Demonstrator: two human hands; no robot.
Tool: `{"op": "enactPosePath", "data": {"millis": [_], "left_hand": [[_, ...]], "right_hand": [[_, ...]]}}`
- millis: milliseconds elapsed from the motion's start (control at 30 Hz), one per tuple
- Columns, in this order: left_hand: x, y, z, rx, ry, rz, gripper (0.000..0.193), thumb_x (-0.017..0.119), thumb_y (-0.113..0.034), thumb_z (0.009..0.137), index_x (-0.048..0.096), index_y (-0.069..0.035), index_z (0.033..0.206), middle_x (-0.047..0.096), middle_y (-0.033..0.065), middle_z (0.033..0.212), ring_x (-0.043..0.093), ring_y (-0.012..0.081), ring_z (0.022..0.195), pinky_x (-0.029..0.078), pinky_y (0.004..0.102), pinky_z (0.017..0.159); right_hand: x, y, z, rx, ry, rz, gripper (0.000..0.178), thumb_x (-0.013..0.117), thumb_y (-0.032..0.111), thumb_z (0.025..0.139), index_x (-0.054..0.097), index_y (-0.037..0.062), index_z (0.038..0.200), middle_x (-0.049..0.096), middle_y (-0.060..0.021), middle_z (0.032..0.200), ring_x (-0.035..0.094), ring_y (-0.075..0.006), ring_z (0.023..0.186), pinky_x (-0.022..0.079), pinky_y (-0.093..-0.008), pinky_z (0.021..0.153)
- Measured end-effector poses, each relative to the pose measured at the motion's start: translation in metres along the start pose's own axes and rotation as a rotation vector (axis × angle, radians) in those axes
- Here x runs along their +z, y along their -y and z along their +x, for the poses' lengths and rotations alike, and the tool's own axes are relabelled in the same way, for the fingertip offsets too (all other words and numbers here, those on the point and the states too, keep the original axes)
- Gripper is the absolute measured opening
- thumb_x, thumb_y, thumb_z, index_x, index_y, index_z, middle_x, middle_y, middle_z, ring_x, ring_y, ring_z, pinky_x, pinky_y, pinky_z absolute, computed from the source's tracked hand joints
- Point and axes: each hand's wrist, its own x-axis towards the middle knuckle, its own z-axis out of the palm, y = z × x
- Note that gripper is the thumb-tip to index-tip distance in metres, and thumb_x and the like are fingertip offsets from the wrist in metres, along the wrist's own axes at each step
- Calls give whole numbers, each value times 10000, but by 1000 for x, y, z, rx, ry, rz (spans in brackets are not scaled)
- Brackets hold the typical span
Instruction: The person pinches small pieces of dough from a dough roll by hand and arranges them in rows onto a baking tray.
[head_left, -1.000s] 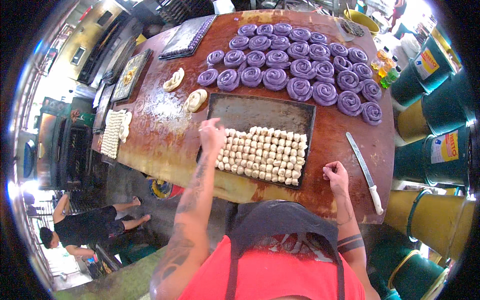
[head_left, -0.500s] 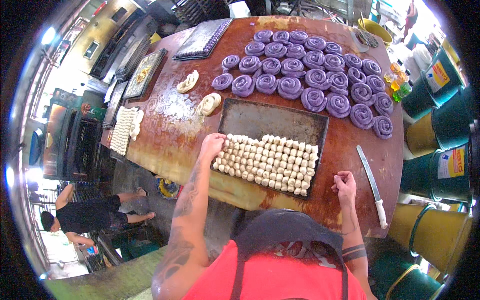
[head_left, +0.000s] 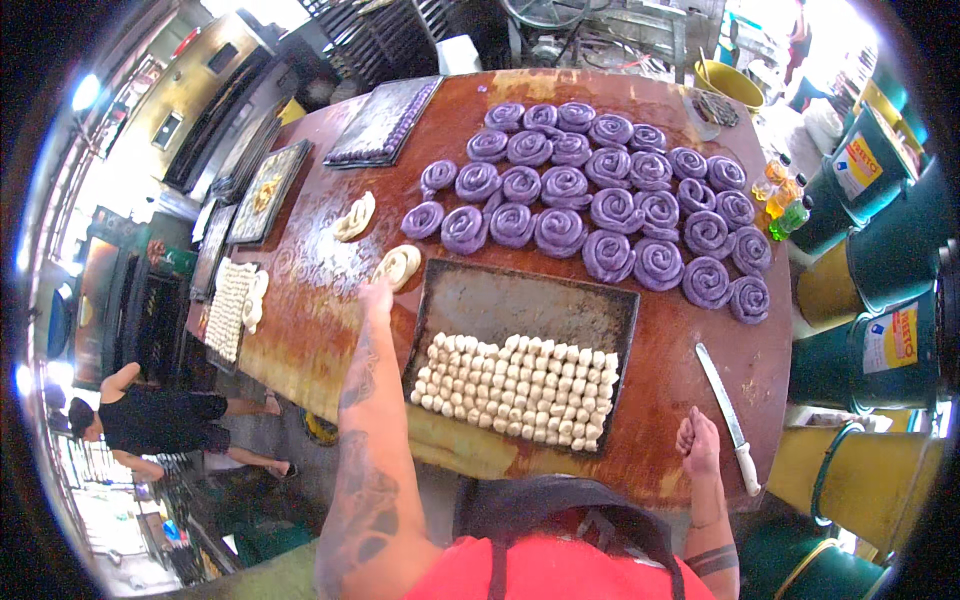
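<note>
My left hand (head_left: pixel 376 296) reaches over the table to a coil of white dough (head_left: pixel 400 264), its fingers closed on the coil's near end. A second white dough coil (head_left: pixel 355 216) lies just beyond it. Below sits a dark baking tray (head_left: pixel 530 297), its near part covered with rows of small white dough pieces (head_left: pixel 515 390); the far part shows bare metal. My right hand (head_left: pixel 698 442) is curled into a fist above the table's near right; what it holds, if anything, is hidden. Beside it lies a long knife (head_left: pixel 726 408) with a white handle.
Several purple dough coils (head_left: pixel 562 187) fill the far right of the brown table (head_left: pixel 665 385). More trays (head_left: pixel 385 120) rest along the left and far edges. Bottles (head_left: pixel 790 215) stand at the right edge, near stacked green tubs (head_left: pixel 862 345). A person (head_left: pixel 160 420) is at the left.
My left hand has moved from the small dough pieces in the tray, away and left, to the white dough coil. My right hand has curled tighter. The view has tilted, so the table sits lower.
</note>
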Motion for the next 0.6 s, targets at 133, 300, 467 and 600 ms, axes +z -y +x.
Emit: {"op": "enactPosePath", "data": {"millis": [133, 300, 467, 600], "left_hand": [[35, -11, 18, -350, 160, -628, 585, 793, -274, 841, 627, 74, 1281, 681, 227, 1248, 669, 343, 1136, 531, 459, 985], [60, -58, -19, -337, 273, -510, 516, 757, -61, 797, 608, 86, 1268, 680, 199, 1226, 717, 289, 1017, 611, 412, 823], [34, -135, -67, -107, 452, -697, 504, 621, 13, 764, 608, 4, 1268, 683, 108, 1114, 697, 213, 977, 589, 344, 814], [-19, -213, -131, 239, 696, -740, 412, 594, 82, 828, 597, -48, 1219, 676, 64, 1085, 679, 170, 979, 574, 305, 817]], "right_hand": [[-7, 8, -17, 9, -108, 13, 382, 598, 342, 1065, 468, 162, 754, 387, 55, 598, 345, -73, 483, 255, -257, 441], [7, 17, -19, 37, -179, 61, 257, 594, 260, 1072, 546, 148, 845, 469, 55, 691, 434, -74, 579, 338, -250, 500], [9, 1, -1, -19, -59, -40, 241, 620, 288, 1060, 589, 133, 877, 547, 36, 719, 511, -86, 609, 427, -260, 537], [53, 26, 4, -61, 115, -253, 232, 663, 306, 1032, 629, 96, 939, 581, 30, 758, 541, -84, 626, 435, -259, 551]]}}
